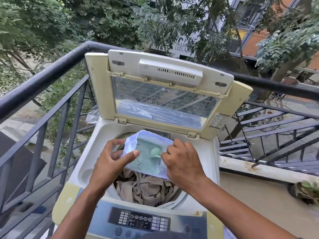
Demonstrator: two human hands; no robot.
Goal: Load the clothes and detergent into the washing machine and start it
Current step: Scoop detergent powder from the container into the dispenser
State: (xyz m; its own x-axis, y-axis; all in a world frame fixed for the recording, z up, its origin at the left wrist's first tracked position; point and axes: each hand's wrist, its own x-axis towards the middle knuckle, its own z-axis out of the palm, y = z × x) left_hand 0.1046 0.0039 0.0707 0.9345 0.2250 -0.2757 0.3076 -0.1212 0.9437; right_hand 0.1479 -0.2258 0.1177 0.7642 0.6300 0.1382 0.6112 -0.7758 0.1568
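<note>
You are standing at a top-loading washing machine (89, 171) on a balcony, its lid (165, 94) folded up and back against the black railing (43, 78). The drum is open below your hands, and beige clothes (145, 188) lie crumpled inside it, filling the near part of the opening.

Your left hand (112, 163) holds a clear plastic detergent container (146, 163) over the drum mouth. The fingers (114, 144) curl round its left wall, and your thumb lies across the near-left rim, so the hand is closed on the box. The container sits tilted, with its far end higher and its near corner dipping toward the clothes. It holds pale green detergent powder (143, 157), with a few small lumps near the low end.

Your right hand (183, 161) rests at the container's right edge. Its fingers are bunched together, pinching the handle of a green scoop (154, 153) whose rounded bowl lies on the powder. The handle itself is mostly hidden by your fingers, so you cannot see how much of it they cover.

The control panel (143, 221) sits nearest to you, with its rows of buttons and dark display. A sheet of clear plastic wrap (93, 114) is bunched behind the machine's left rear corner. Beyond the railing there are trees and a building, and a potted plant (307, 192) stands on the ledge to your right.
</note>
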